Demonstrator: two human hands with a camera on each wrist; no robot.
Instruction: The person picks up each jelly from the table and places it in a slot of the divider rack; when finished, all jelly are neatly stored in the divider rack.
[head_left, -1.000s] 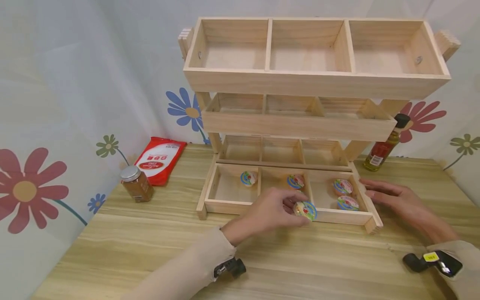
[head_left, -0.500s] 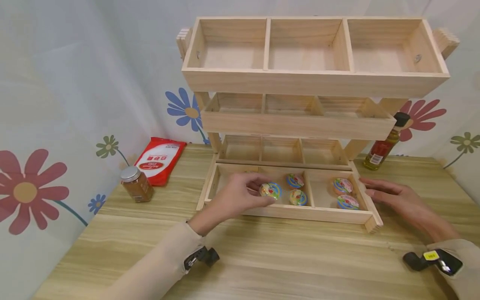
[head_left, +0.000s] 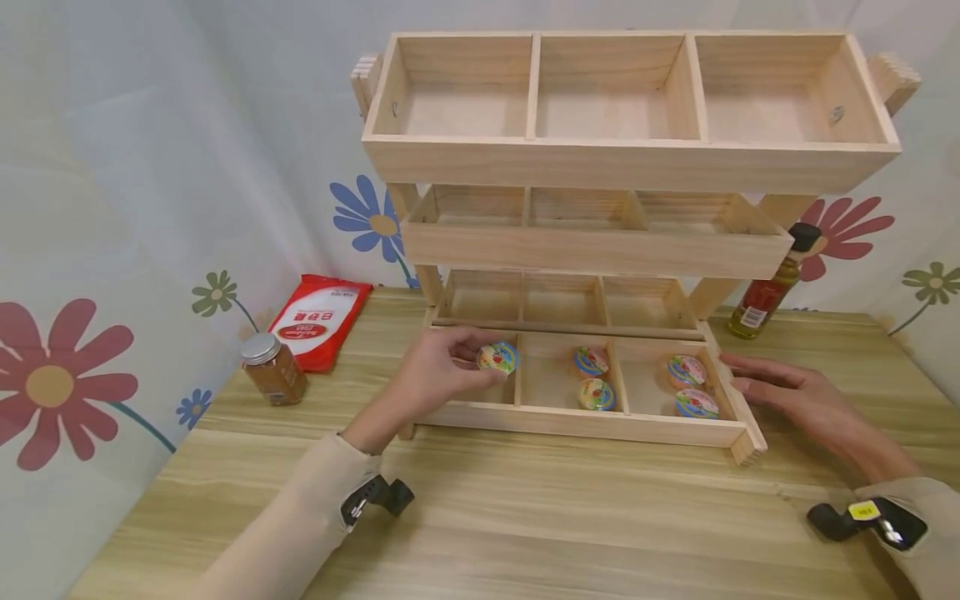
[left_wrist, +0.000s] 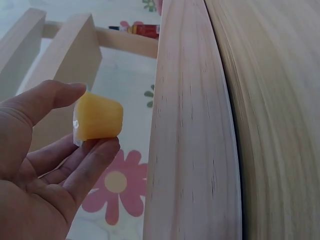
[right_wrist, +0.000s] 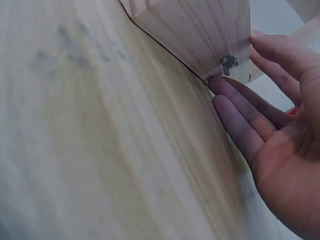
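My left hand [head_left: 433, 379] pinches a small jelly cup [head_left: 498, 358] between thumb and fingertips, over the left compartment of the bottom tray [head_left: 570, 421]. The left wrist view shows its yellow body [left_wrist: 102, 117], apart from the wood. Two jelly cups [head_left: 592, 362] sit in the middle compartment and two others [head_left: 686, 372] in the right one. My hand and the held cup block much of the left compartment. At the rack's right end, my right hand [head_left: 810, 408] rests against the side with fingers fairly straight, near a wing nut [right_wrist: 229, 64].
Above the bottom tray rise the further tiers of the wooden rack [head_left: 630, 165], each split into three compartments. A lidded jar [head_left: 274, 371] and a red-and-white bag [head_left: 321, 321] stand to the left. Behind the rack's right side is an oil bottle [head_left: 768, 292].
A jelly cup from the left hand now sits in the middle compartment beside another. The left hand has moved left with a further cup, to the left compartment. The right hand stays put.
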